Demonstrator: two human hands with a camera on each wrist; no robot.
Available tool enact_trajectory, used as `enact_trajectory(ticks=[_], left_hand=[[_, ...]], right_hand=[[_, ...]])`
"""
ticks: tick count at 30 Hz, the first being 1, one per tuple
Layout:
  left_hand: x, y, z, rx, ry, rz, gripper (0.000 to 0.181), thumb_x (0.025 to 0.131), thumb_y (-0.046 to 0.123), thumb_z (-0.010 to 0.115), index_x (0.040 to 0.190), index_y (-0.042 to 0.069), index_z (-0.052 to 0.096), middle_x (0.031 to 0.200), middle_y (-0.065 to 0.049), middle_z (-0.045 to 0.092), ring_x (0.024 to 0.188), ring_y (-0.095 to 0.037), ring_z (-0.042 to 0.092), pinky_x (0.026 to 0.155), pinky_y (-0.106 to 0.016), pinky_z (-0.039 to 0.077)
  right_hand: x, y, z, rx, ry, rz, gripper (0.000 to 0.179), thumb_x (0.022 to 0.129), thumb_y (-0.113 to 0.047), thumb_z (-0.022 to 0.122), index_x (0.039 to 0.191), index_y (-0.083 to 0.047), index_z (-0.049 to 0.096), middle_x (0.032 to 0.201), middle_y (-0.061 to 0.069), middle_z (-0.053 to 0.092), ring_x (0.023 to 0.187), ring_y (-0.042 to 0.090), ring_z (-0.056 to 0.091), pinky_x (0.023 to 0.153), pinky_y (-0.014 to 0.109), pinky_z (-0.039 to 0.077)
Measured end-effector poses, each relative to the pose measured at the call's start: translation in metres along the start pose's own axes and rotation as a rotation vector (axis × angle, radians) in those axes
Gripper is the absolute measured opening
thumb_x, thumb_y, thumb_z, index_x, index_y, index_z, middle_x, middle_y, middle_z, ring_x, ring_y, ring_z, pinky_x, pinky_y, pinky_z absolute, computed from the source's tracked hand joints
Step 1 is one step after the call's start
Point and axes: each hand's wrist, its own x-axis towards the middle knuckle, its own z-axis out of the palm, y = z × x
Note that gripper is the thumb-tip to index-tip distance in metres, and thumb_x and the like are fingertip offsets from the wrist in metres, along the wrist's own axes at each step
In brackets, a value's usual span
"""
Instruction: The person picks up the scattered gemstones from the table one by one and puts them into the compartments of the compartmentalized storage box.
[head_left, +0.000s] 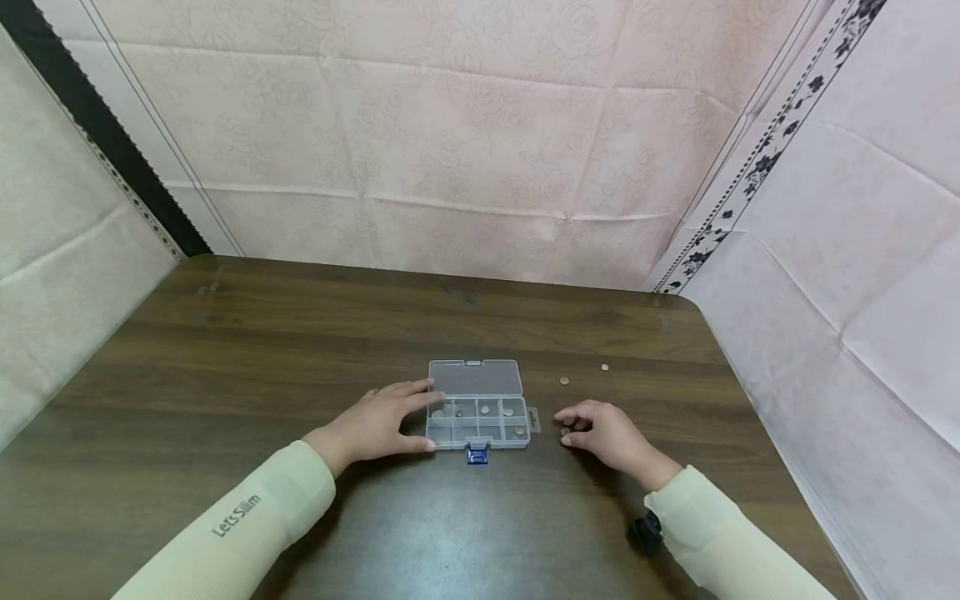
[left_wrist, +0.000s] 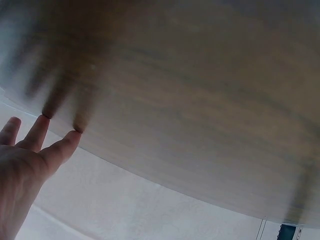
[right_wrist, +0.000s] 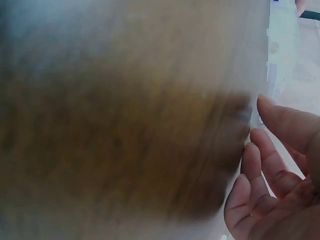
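Note:
A clear plastic compartment box (head_left: 453, 432) lies on the table with its lid (head_left: 476, 377) folded back and its blue latch (head_left: 477, 454) facing the near side. Several small discs sit in its compartments. My left hand (head_left: 386, 421) rests at the box's left side, fingers spread over the edge and thumb at the near left corner. To the right of the box, my right hand (head_left: 611, 433) has its thumb and curled fingers around a small round disc (head_left: 566, 432), low over the table. In the right wrist view its thumb (right_wrist: 285, 122) stands opposite the curled fingers.
Another small round disc (head_left: 564, 381) and a paler small piece (head_left: 605, 367) lie on the table (head_left: 315, 333) beyond my right hand. A clear hanging tab (head_left: 534, 419) sticks out of the box's right side. Pale patterned cloth (head_left: 465, 150) hangs behind and beside the table.

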Motion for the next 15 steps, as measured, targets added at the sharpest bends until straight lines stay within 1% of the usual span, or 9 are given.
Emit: enact_trajectory(ticks=[4, 9, 15], left_hand=[[0.0000, 0.0002, -0.0001, -0.002, 0.000, 0.001, 0.075, 0.084, 0.057, 0.067, 0.148, 0.028, 0.042, 0.157, -0.002, 0.029, 0.142, -0.033, 0.028, 0.106, -0.068, 0.021], [-0.0003, 0.0005, -0.0010, 0.000, 0.003, 0.006, 0.075, 0.084, 0.057, 0.067, 0.148, 0.027, 0.042, 0.157, -0.003, 0.029, 0.142, -0.034, 0.029, 0.106, -0.068, 0.022], [-0.0004, -0.0001, -0.0009, 0.002, 0.007, 0.009, 0.075, 0.084, 0.057, 0.067, 0.147, 0.027, 0.042, 0.157, -0.003, 0.030, 0.142, -0.034, 0.029, 0.106, -0.068, 0.022]], right_hand=[[0.0009, 0.0006, 0.0003, -0.011, 0.004, -0.013, 0.023, 0.081, -0.006, 0.076, 0.103, -0.006, 0.074, 0.092, 0.001, 0.065, 0.084, 0.014, 0.060, 0.074, 0.028, 0.049], [0.0019, 0.0004, -0.0002, -0.028, -0.008, 0.002, 0.021, 0.081, -0.005, 0.075, 0.102, -0.008, 0.075, 0.091, -0.002, 0.064, 0.082, 0.011, 0.057, 0.073, 0.029, 0.049], [0.0030, 0.0000, -0.0001, -0.048, -0.016, -0.013, 0.021, 0.083, -0.003, 0.073, 0.103, -0.008, 0.075, 0.090, -0.002, 0.064, 0.080, 0.010, 0.056, 0.071, 0.030, 0.049]])
